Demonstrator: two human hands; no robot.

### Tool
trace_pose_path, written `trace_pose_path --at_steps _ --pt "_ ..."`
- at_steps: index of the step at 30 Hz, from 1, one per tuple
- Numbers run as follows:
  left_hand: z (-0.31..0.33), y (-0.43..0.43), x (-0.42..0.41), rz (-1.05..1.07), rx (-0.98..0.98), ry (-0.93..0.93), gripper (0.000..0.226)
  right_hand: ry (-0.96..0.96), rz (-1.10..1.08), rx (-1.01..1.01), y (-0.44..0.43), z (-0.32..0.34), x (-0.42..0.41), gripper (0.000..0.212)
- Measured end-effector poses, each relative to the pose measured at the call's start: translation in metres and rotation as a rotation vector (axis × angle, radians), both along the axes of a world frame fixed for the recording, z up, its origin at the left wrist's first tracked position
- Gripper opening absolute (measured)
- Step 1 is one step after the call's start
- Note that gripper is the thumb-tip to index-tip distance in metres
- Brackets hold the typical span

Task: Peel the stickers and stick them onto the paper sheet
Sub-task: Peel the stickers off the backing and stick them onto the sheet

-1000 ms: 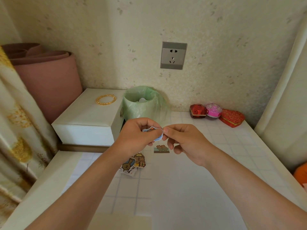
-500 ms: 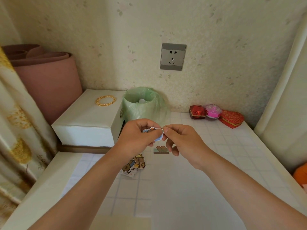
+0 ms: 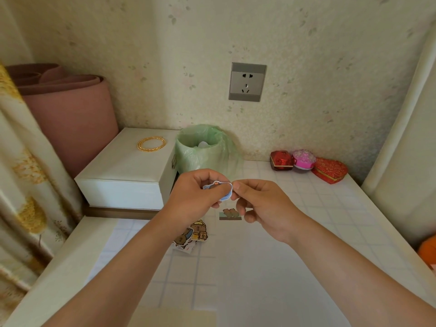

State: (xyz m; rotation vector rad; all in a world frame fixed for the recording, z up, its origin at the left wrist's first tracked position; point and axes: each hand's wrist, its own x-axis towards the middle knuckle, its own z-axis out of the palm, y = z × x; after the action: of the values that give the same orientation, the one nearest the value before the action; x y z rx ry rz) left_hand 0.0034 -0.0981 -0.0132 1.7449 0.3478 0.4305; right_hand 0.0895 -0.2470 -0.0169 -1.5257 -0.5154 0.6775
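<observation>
Bin (image 3: pixel 203 149) stands behind left hand (image 3: pixel 192 201), right hand (image 3: pixel 265 206) pinching sticker (image 3: pixel 215 186).

Head camera (wide-angle), faces forward-down, near tabletop (image 3: pixel 342 208).

Soft, even, warm daylight fills the scene with faint shadows, slight overall softness and wide-angle bending at the edges.
</observation>
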Motion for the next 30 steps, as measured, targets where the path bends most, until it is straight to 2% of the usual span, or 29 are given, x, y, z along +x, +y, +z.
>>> trace_pose_path --at_steps 4,8,16,17,19,21,23,27,30 --pt "-0.001 0.0 -0.002 0.0 0.032 0.005 0.01 -0.167 -0.014 -0.048 0.0 0.003 -0.002 0.022" --pt "-0.002 0.0 -0.002 0.003 0.047 -0.014 0.007 -0.247 -0.026 -0.106 0.003 0.001 -0.004 0.026" --pt "-0.005 -0.005 0.003 0.043 0.004 -0.042 0.005 -0.115 -0.072 -0.043 0.005 0.003 -0.011 0.031" --pt "-0.008 -0.006 0.004 0.094 0.047 -0.052 0.01 -0.115 -0.097 -0.044 0.005 0.002 -0.011 0.031" --pt "-0.013 -0.01 0.003 0.259 0.277 -0.067 0.023 -0.188 -0.165 -0.091 0.007 0.0 -0.01 0.032" --pt "-0.014 -0.016 0.002 0.331 0.444 -0.108 0.026 -0.293 -0.216 -0.139 0.008 -0.004 -0.009 0.033" --pt "-0.015 -0.019 0.003 0.283 0.402 -0.097 0.02 -0.369 -0.239 -0.148 0.009 -0.006 -0.01 0.033" --pt "-0.018 -0.012 0.008 0.152 0.169 -0.034 0.011 -0.462 -0.216 -0.178 0.01 -0.008 -0.009 0.031" --pt "-0.017 -0.007 0.007 0.072 0.149 -0.027 0.01 -0.532 -0.19 -0.185 0.01 -0.009 -0.011 0.029"
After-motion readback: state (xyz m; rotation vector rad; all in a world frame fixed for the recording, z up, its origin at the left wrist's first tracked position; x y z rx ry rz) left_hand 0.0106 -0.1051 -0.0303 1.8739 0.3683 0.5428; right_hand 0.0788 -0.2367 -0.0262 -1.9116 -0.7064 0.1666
